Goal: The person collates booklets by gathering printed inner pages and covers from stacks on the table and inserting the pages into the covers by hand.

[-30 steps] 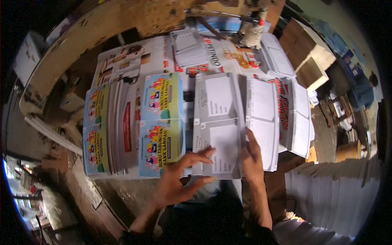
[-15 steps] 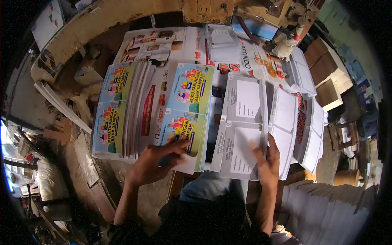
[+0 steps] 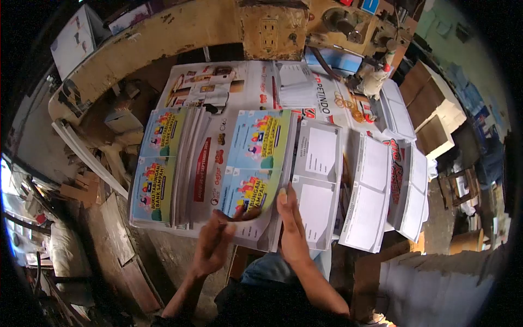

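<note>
My left hand, partly blurred, curls its fingers at the near edge of a colourful printed cover sheet, which bends upward there. Beneath that raised edge shows a grey-and-white printed sheet. My right hand stands at the right side of these sheets, its thumb and fingers closed around their edge. Just right of it lies a stack of grey-bordered printed sheets. To the left, another pile of the same colourful covers leans in a fanned stack.
White form sheets and a further stack lie to the right. More paper sits at the back on the poster-covered table. A worn machine frame arches behind. Cardboard boxes stand at right.
My right hand has moved left from the grey sheets to the cover sheet's right edge. My left hand stays at the near edge, slightly lower. The view has shifted.
</note>
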`<action>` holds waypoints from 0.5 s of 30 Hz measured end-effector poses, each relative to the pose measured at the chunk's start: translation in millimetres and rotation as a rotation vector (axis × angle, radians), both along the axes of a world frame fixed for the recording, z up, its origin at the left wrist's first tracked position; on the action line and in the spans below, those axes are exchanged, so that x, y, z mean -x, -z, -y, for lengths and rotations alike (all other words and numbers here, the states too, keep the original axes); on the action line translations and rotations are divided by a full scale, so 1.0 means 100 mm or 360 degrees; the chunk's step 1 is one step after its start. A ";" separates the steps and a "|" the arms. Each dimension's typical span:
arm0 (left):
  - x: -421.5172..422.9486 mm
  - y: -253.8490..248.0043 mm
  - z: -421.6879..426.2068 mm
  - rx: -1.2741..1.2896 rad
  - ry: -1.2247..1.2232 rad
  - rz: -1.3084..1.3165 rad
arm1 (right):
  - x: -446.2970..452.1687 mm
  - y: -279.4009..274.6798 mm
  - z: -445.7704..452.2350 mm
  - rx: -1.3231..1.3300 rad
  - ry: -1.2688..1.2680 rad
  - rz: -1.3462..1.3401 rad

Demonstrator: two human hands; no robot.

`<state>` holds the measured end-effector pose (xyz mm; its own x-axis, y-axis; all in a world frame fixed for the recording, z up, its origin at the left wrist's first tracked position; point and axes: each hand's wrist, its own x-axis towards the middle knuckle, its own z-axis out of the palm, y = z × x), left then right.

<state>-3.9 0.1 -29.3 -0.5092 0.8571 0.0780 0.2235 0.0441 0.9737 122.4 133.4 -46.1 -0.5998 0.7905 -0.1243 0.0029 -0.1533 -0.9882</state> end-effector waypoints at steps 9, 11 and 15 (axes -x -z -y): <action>0.30 -0.39 -0.23 -0.0008 -0.0574 -0.0494 | 0.00 -0.37 0.12 -0.0219 -0.0031 -0.0132; 0.44 -0.35 -0.16 0.0062 -0.0465 -0.0379 | -0.04 -0.41 0.25 -0.0338 -0.0163 -0.0095; 0.96 -0.37 0.04 0.0096 -0.0811 -0.0343 | -0.07 -0.51 0.29 -0.0341 -0.0286 -0.0314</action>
<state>-99.6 -4.2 8.1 -0.8384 0.5129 0.1846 0.3531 0.2529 0.9008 129.7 104.9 4.6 -0.7279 0.6654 0.1657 -0.1835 0.0438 -0.9820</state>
